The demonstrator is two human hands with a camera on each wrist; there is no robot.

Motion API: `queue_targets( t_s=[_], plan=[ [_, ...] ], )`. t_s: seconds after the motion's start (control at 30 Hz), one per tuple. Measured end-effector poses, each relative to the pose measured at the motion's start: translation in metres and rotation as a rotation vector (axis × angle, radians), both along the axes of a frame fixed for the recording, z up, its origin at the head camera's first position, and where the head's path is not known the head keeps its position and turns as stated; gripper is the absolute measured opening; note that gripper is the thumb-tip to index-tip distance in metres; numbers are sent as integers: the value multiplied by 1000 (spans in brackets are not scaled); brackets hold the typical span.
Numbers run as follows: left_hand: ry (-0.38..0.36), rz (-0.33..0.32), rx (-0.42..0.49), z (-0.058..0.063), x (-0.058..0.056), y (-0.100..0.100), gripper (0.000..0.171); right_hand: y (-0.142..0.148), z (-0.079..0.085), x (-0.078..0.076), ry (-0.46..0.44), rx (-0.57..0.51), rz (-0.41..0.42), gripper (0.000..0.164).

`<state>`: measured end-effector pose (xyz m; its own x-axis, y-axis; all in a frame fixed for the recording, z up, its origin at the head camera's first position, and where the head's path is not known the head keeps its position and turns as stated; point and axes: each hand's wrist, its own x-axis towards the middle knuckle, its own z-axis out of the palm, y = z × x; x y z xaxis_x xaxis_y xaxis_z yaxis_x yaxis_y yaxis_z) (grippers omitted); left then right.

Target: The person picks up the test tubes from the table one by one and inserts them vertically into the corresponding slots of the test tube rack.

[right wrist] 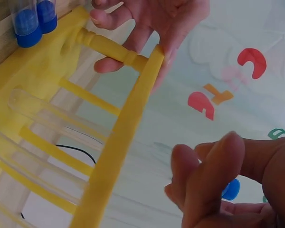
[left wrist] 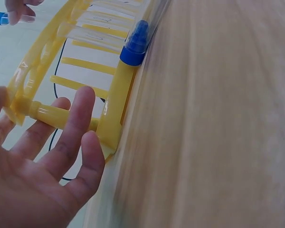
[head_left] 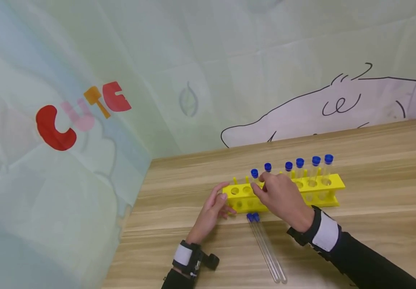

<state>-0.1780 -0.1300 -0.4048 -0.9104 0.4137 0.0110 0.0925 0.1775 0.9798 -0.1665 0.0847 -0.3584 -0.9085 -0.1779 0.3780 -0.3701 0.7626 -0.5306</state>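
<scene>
My left hand (head_left: 209, 210) holds the left end of a yellow test tube rack (head_left: 336, 181). In the left wrist view its fingers curl by the end post (left wrist: 52, 114), with the thumb at the top plate. My right hand (head_left: 283, 196) reaches over the rack and pinches a clear test tube with a blue cap (head_left: 254, 173) near its top. That tube stands in the rack, and its cap (right wrist: 231, 189) shows between the fingers in the right wrist view. Several other blue-capped test tubes (head_left: 316, 161) stand upright to the right. My right hand hides some middle holes.
Two capped test tubes (head_left: 265, 249) lie side by side on the wood-grain table (head_left: 179, 184) in front of the rack, caps toward it. A printed cloth backdrop (head_left: 193, 60) hangs behind and at the left. Wrist cameras with straps (head_left: 212, 261) sit on both wrists.
</scene>
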Motion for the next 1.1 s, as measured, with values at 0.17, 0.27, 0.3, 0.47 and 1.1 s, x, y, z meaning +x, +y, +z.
queue_targets(
  t_s=[0.17,0.27,0.3,0.47,1.1],
  plan=[
    [2,1,2,0,1,0,43,0,10,11,-19,46,-4,28],
    [-1,6,5,0,1,-1,43,-1,17,20,-109,88,25,27],
    [-3,4,6,0,1,0,43,-2,18,22,-152,106,41,26],
    [3,3,4,1,0,1,42,-10,3,22,-269,183,127,19],
    [-6,-7,13,-1,-2,0,42,-25,-53,13,-410,248,206,11]
  ],
)
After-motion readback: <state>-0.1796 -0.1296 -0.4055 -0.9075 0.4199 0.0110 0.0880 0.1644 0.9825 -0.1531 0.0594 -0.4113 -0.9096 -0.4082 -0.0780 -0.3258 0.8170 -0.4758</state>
